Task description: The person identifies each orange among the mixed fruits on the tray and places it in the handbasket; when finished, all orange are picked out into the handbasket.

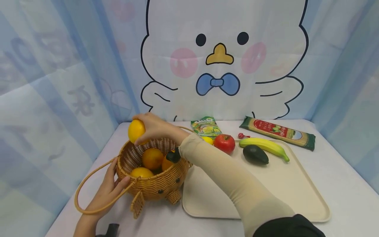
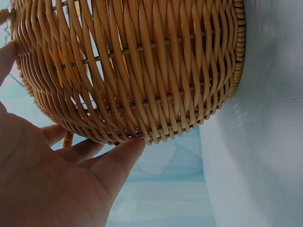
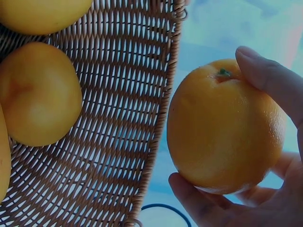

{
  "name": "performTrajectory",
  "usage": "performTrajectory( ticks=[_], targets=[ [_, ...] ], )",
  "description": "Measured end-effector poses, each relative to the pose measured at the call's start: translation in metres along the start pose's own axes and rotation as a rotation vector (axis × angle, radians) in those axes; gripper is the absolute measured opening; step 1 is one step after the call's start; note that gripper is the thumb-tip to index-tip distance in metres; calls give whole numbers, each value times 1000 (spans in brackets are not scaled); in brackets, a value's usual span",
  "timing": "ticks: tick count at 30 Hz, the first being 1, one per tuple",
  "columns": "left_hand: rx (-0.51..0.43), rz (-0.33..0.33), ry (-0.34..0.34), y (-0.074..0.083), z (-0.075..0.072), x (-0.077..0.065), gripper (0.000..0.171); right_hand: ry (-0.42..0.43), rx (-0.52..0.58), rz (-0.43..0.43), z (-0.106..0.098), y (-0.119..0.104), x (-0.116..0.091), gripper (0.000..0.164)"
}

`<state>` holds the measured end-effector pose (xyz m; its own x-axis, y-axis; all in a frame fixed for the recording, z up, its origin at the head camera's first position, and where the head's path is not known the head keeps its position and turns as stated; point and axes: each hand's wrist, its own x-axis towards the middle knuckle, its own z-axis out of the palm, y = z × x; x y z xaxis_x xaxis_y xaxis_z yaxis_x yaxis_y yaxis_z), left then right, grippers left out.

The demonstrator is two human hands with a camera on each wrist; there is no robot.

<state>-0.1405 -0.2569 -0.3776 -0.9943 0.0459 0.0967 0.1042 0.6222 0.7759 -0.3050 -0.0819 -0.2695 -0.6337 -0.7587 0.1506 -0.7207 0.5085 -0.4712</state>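
My right hand [image 1: 155, 126] holds an orange [image 3: 225, 127] with thumb and fingers curled round it; a green stem spot shows on the fruit. It is raised at the far rim of a woven wicker basket [image 1: 148, 189], just outside the rim in the right wrist view. Inside the basket lie more oranges [image 1: 152, 158], partly hidden by the wall and my right wrist. Spread against the basket's left side, my left hand [image 1: 103, 192] touches the weave with fairly straight fingers [image 2: 118, 163]. The basket's looped handle [image 1: 77, 194] hangs over my left wrist.
Right of the basket, a cream tray [image 1: 296, 194] bears a red apple [image 1: 225, 143], a banana [image 1: 263, 144] and a dark avocado [image 1: 255, 154]. Behind it lie a green packet [image 1: 206, 127], a small red item [image 1: 243, 135] and a long noodle pack [image 1: 278, 132]. Curtains enclose the table.
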Motion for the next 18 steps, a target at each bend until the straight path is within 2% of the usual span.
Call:
performTrajectory(
  ticks=[10, 18],
  targets=[
    [-3, -4, -10, 0, 0, -1, 81, -93, -18, -12, 11, 0, 6, 88],
    [-5, -15, -12, 0, -1, -2, 80, -109, -50, -26, 15, 1, 10, 90]
  ],
)
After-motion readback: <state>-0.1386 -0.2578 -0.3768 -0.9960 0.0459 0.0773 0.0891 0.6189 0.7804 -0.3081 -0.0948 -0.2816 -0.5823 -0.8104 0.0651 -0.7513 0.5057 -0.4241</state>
